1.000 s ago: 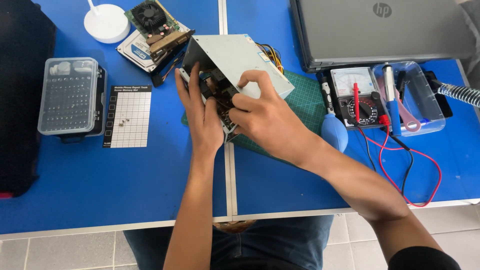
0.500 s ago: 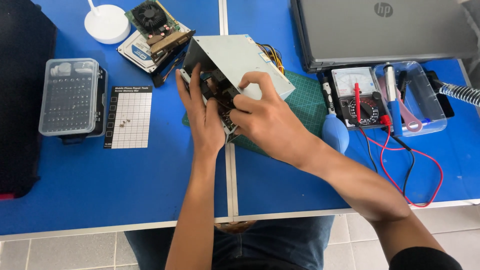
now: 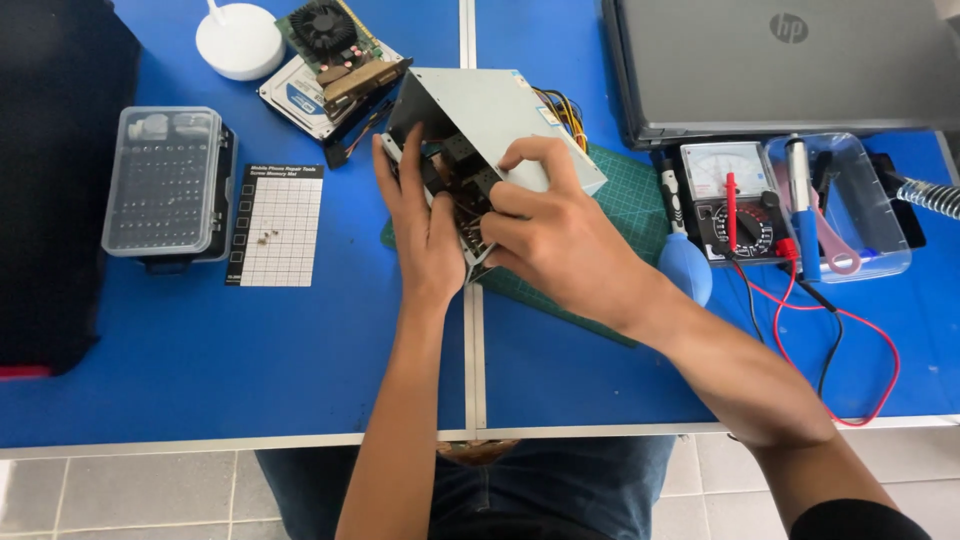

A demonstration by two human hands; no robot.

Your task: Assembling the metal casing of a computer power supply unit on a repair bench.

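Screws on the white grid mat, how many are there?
3, I think: tiny screws bunched at the left middle of the grid mat. They're very small, so more may be hidden.

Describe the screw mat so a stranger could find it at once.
Start at the blue table and go to the clear bit case left of the left hand. The flat gridded mat lies just right of it: white squares, black border, tiny screws on top.

Barely anything changes from what I can see: the right hand [image 3: 560,240] shifts its fingers slightly on the grey power supply box [image 3: 490,120], left hand [image 3: 425,225] nudges a touch.
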